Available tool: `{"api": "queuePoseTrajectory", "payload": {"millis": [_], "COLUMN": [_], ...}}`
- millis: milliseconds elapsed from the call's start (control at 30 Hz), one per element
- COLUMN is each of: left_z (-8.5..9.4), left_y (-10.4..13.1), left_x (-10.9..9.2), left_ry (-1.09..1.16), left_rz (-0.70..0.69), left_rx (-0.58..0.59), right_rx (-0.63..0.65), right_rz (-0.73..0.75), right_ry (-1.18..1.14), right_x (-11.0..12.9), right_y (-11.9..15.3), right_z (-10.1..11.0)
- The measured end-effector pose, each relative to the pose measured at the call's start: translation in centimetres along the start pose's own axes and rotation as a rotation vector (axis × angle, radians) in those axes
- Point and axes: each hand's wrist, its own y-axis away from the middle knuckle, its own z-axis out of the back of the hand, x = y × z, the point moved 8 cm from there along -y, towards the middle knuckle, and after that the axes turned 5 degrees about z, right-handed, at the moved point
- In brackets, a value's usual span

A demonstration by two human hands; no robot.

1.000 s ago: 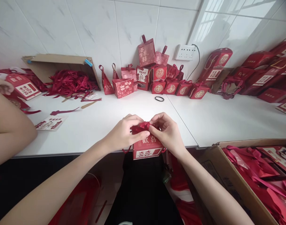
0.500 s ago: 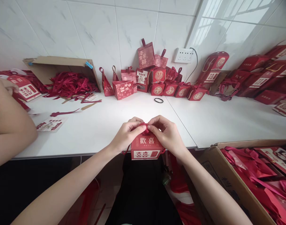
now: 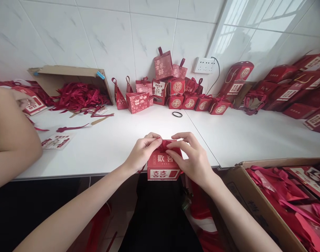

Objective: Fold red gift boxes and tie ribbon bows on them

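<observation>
A red gift box with white and gold characters is at the front edge of the white table. On its top is a red ribbon. My left hand pinches the ribbon at its left side, thumb and forefinger pressed together. My right hand is at the right of the ribbon with its fingers spread, the fingertips close to the ribbon and the box top. Whether they touch it cannot be made out.
A cardboard box of red ribbons lies at the back left, beside another person's arm. Red gift boxes line the wall. A black ring lies mid-table. An open carton stands at the right.
My right hand's fingers have spread and moved off their pinch on the ribbon, slightly to the right. My left hand keeps its pinch. The other person's hand at the left has shifted.
</observation>
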Motion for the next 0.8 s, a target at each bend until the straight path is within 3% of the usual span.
{"api": "queuePoseTrajectory", "payload": {"millis": [233,467,633,700,800], "left_z": [0.1,1.7,2.3,2.1,1.6], "left_y": [-0.2,0.4,1.6,2.2,3.0], "left_x": [0.3,-2.1,-2.9,-3.2,-3.6], "left_ry": [0.006,-0.412,-0.537,-0.571,-0.606], "left_rz": [0.017,-0.15,-0.187,-0.209,-0.218], "left_rx": [0.006,-0.16,-0.214,-0.236,-0.257], "right_rx": [0.04,0.065,0.058,0.069,0.086], "right_rz": [0.115,0.058,0.064,0.01,-0.195], "right_ry": [0.078,0.196,0.293,0.238,0.121], "right_x": [0.4,-0.5,-1.0,-1.3,-2.2], "right_y": [-0.7,-0.6,0.3,0.5,0.7], "right_z": [0.0,1.4,1.9,1.8,1.7]}}
